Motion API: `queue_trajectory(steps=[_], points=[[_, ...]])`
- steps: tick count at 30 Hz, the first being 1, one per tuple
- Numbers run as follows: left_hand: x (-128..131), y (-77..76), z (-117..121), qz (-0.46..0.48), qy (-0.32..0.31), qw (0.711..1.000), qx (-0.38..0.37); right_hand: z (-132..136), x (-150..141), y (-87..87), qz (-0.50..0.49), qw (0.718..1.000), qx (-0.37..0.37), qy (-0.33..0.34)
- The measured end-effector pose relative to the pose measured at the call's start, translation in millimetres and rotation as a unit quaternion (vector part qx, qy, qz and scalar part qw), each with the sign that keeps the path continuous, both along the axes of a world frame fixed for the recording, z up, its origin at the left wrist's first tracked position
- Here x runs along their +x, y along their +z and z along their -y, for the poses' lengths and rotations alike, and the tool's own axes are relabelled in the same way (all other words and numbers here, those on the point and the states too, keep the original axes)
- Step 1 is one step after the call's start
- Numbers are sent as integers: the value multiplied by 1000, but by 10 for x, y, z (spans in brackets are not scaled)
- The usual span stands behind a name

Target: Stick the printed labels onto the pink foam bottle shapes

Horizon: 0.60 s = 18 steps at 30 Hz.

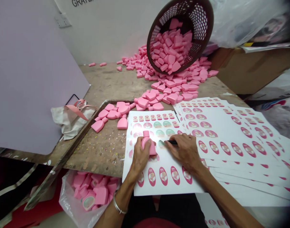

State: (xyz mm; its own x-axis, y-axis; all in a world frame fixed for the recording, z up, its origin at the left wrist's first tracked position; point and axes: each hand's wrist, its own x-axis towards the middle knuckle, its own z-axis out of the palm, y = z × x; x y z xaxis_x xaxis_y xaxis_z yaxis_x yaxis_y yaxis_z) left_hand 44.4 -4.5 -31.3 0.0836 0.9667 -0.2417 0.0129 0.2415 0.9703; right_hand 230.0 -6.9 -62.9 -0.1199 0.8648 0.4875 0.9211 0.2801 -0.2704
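My left hand is closed around a small pink plastic bottle, its neck pointing away from me. The bottle is above a sheet of stickers printed with pink ovals, green arched labels and small square labels. In my right hand is a slim black tool, gripped between thumb and fingers; its working end is hidden. By the right fingertips is a pale green label; whether it is lifted off the sheet I cannot tell.
More sticker sheets lie fanned out to the right. Pink bottles spill from a tipped brown basket at the back. A plastic bag of bottles hangs below the table edge at left. A cloth pouch lies beside a wooden strip.
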Motion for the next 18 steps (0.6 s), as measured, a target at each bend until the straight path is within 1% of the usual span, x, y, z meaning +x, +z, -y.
queue_trajectory(steps=[2,4,7,9,11,14,16,18], points=[[-12,-16,-5,-14,-14,1000,16,1,8,8,-16,1000,1,5],[-16,-29,-13,-16,-20,999,29,5,7,16,-5,1000,1,-3],[-10,-43,-25,1,-6,999,31,10,-5,13,28,1000,5,-11],[-5,-58,-29,9,3,1000,26,8,-6,-5,18,1000,14,-4],[-2,-78,-32,11,4,1000,24,0,7,-33,-20,1000,20,6],[3,-107,-34,4,4,1000,29,-17,48,-71,-98,995,0,16],[8,-116,-33,0,1,999,33,-26,76,-83,-159,987,-23,7],[13,-117,-28,-5,-2,999,35,-26,92,-85,-175,984,-39,-7]])
